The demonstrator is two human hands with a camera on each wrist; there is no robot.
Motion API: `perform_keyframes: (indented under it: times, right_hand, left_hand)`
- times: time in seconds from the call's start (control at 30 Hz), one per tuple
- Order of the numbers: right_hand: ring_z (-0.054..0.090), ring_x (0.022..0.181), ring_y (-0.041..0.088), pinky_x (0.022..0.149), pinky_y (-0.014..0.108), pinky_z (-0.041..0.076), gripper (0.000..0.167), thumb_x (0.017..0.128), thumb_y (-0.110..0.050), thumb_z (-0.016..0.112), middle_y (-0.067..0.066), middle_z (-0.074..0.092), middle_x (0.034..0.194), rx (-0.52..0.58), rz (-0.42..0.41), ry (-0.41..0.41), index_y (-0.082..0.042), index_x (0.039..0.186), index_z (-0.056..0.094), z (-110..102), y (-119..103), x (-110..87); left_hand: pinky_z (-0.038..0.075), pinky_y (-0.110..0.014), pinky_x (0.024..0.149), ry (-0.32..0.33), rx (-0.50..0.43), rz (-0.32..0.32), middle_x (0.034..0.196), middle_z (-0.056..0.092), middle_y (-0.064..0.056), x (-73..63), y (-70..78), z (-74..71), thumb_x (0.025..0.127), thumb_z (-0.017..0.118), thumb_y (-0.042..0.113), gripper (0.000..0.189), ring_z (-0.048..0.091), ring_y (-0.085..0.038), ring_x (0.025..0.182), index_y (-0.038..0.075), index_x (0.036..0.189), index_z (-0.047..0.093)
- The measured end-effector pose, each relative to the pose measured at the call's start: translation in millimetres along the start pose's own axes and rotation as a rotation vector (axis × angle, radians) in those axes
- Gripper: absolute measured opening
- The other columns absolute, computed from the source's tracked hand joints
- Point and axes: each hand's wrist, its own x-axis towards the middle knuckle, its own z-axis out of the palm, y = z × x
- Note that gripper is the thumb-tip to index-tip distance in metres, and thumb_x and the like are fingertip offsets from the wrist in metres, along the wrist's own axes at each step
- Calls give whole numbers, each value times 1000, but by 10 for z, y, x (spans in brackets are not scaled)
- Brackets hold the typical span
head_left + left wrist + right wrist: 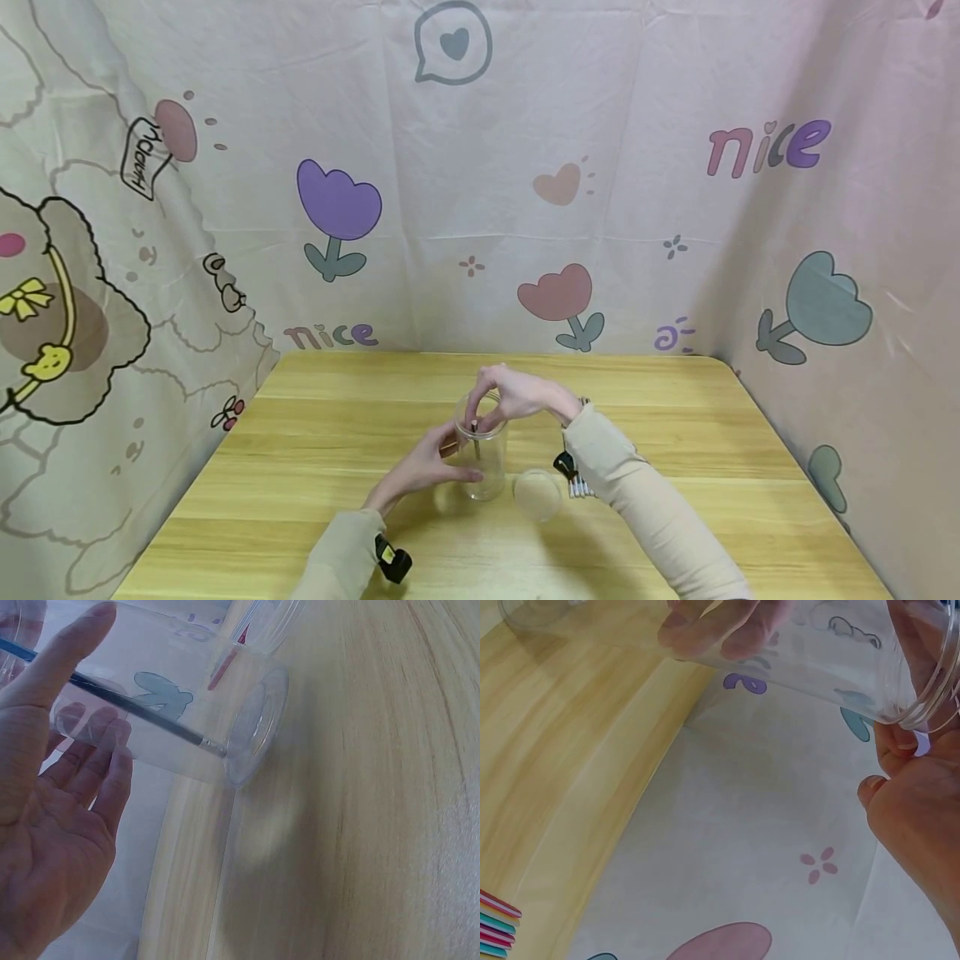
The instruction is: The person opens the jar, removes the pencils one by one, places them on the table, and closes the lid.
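Note:
A clear jar stands upright on the table with its mouth uncovered. My left hand grips its side, the thumb across the near wall and the fingers round the far one. From above, my right hand reaches its fingertips into the mouth and pinches the top of a slim dark pencil-like stick. The stick slants down inside the jar, its silver-coloured end close to the bottom. Its upper part is partly hidden by the fingers.
Right of the jar a round clear lid lies on the wooden table. Beyond it is a row of several coloured sticks, partly behind the right sleeve. A printed cloth hangs round the table's back and sides.

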Motion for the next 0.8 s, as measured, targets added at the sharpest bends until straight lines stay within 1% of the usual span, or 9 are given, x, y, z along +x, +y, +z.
perform_keyframes:
  times: [0.07,0.17,0.23,0.4,0.47,0.6,0.8]
  right_hand:
    - [45,87,3,83,19,39,17,77,-14,85,-1,79,95,15,5,27,-14,94,80,5,3,-19]
    - [46,88,4,84,20,41,16,78,-15,84,0,79,95,42,1,69,-12,93,80,16,10,-51]
    - [48,89,6,86,21,43,16,78,-15,84,1,79,94,67,-7,102,-11,93,79,27,17,-75]
    - [53,92,7,92,26,46,15,79,-15,84,3,78,94,124,-8,179,-10,92,79,51,40,-135]
    - [53,94,8,95,27,46,13,80,-14,83,3,78,95,141,-1,199,-10,92,79,59,48,-157]
    - [56,98,10,100,30,47,12,83,-14,81,4,78,98,152,6,231,-10,94,78,80,60,-195]
    - [59,99,10,98,29,50,15,86,-15,78,7,75,101,182,34,316,-6,99,76,156,91,-246]
  left_hand:
    - [35,-58,121,2,1,2,151,51,-17,2,-3,0,83,83,19,70,44,-42,143,10,144,50]
    - [35,-59,120,3,6,8,151,51,-17,2,-3,0,83,83,19,71,43,-43,143,11,144,50]
    - [35,-60,120,3,8,13,151,51,-17,-1,0,0,83,83,19,71,43,-43,143,11,144,50]
    - [34,-59,122,8,9,-5,152,50,-13,-8,21,1,81,85,21,74,42,-40,144,16,147,49]
    - [33,-58,122,8,7,-12,154,49,-12,-8,27,0,81,85,22,76,42,-39,145,18,147,48]
    - [33,-59,122,4,11,4,155,48,-12,-12,32,0,81,85,22,77,42,-39,145,18,149,47]
    - [33,-58,122,2,9,2,153,50,-12,-10,30,5,81,85,21,78,44,-38,144,18,148,47]
